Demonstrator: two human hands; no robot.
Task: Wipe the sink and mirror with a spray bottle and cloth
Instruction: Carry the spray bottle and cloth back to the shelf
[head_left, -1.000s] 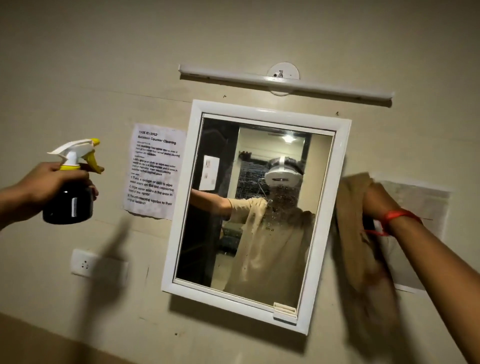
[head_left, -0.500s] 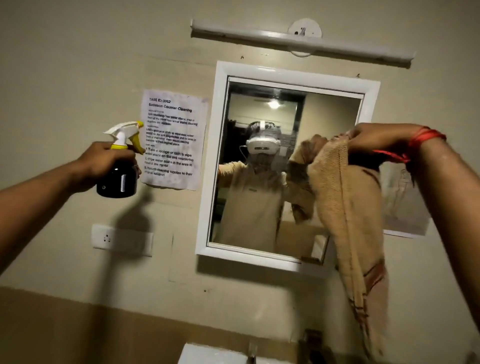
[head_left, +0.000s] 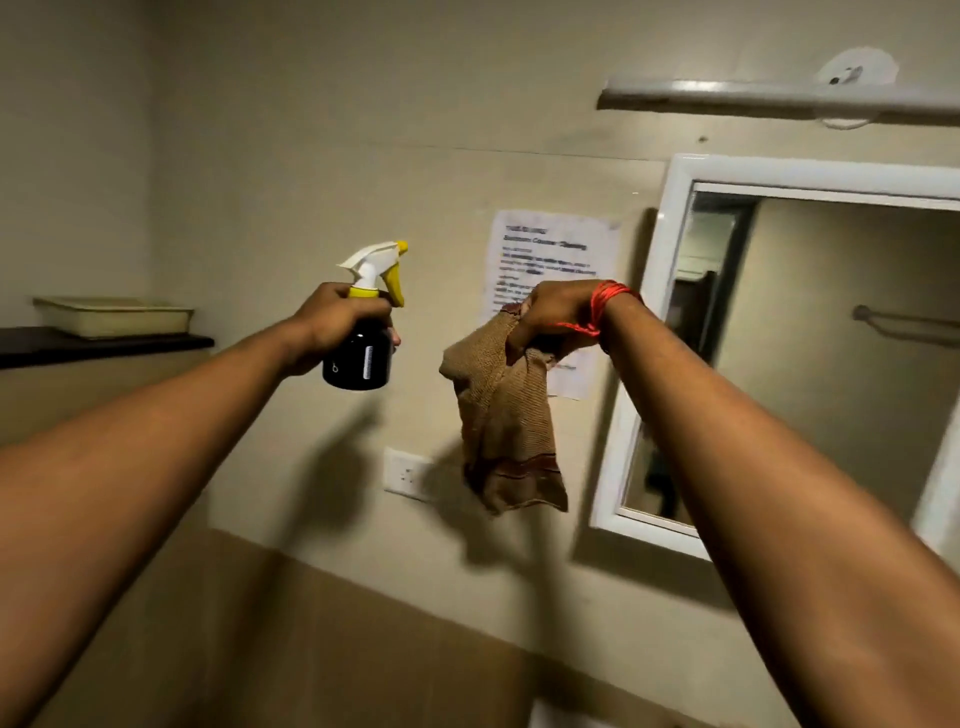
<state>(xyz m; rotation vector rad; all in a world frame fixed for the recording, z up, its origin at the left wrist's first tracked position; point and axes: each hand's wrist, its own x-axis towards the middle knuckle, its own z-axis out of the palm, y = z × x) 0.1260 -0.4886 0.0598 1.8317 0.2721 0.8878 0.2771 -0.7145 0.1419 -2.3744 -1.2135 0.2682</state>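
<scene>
My left hand (head_left: 332, 322) grips a black spray bottle (head_left: 359, 358) with a white and yellow trigger head, held upright in front of the wall. My right hand (head_left: 558, 314), with a red thread at the wrist, holds a brown cloth (head_left: 506, 415) that hangs down loosely in front of the wall. The white-framed mirror (head_left: 649, 322) is at the right, partly behind my right forearm. The sink is out of sight except perhaps a pale sliver at the bottom edge.
A printed paper sheet (head_left: 550, 249) is stuck to the wall behind the cloth. A wall socket (head_left: 408, 475) sits below it. A tube light (head_left: 753, 98) runs above the mirror. At the left, a dark shelf (head_left: 104, 345) carries a pale tray (head_left: 111, 314).
The view has swung left, so the mirror now sits at the right edge. My right hand has drawn the cloth off the mirror to the wall beside the bottle.
</scene>
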